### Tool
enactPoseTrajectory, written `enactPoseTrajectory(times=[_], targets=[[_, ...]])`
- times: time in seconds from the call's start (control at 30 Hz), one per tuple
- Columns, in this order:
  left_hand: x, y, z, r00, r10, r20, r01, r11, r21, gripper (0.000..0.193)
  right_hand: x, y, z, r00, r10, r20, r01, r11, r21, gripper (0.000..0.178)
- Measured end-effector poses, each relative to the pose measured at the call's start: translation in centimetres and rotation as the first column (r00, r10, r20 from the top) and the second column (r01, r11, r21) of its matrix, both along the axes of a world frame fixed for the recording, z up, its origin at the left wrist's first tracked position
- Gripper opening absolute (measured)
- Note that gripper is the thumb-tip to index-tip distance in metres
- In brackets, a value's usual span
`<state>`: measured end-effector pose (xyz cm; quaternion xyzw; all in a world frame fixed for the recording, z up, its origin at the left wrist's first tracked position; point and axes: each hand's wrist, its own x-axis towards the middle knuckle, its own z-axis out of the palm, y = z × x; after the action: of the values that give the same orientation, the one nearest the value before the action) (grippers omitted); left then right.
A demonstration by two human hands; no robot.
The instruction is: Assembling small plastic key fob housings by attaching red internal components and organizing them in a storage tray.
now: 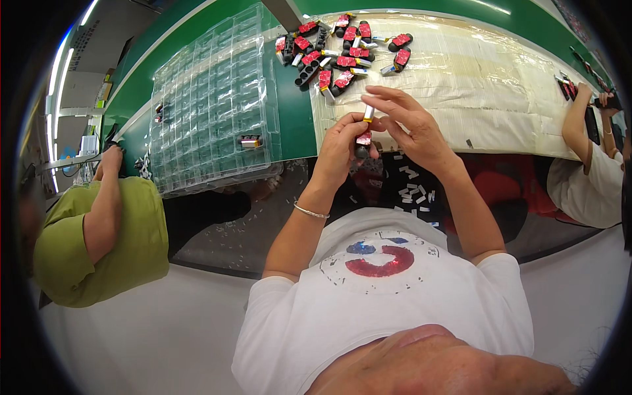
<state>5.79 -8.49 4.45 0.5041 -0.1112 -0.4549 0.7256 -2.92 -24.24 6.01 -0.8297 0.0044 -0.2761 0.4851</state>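
My left hand (339, 146) grips a small black-and-red part (363, 139) between thumb and fingers, above the table's near edge. A flat silver-and-yellow piece (368, 113), like a small pouch battery, sticks up from it. My right hand (411, 128) is beside the part with its fingers stretched and apart. Its fingertips are close to the silver piece; whether they touch it I cannot tell. Farther off, several similar black-and-red parts (343, 61) lie in a loose pile, many with silver-and-yellow pieces attached.
A clear compartment tray (214, 99) stands on the green table at left, with a few parts in it. Yellowish film (474, 79) covers the tabletop before me. One person in green (105, 237) is at left, another in white (589, 187) at right. White scraps litter the floor.
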Motion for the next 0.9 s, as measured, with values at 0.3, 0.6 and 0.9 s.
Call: enactPoseTrajectory(times=[0.3,0.6,0.9], targets=[[-0.3,2.0,0.9,0.982,-0.025,0.188,0.000,0.992,0.130,0.018,-0.1,0.3,-0.2,0.964,0.193,-0.181,-0.182,0.981,0.071,0.019],[-0.8,2.8,0.5,0.967,0.160,0.197,-0.173,0.984,0.052,0.015,-1.1,1.6,-0.6,0.917,0.372,-0.144,-0.166,0.685,0.710,0.027],[-1.1,2.5,1.2,0.963,0.192,0.191,-0.207,0.976,0.063,0.013,-1.3,1.4,-0.6,0.897,0.411,-0.162,-0.089,0.527,0.845,0.029]])
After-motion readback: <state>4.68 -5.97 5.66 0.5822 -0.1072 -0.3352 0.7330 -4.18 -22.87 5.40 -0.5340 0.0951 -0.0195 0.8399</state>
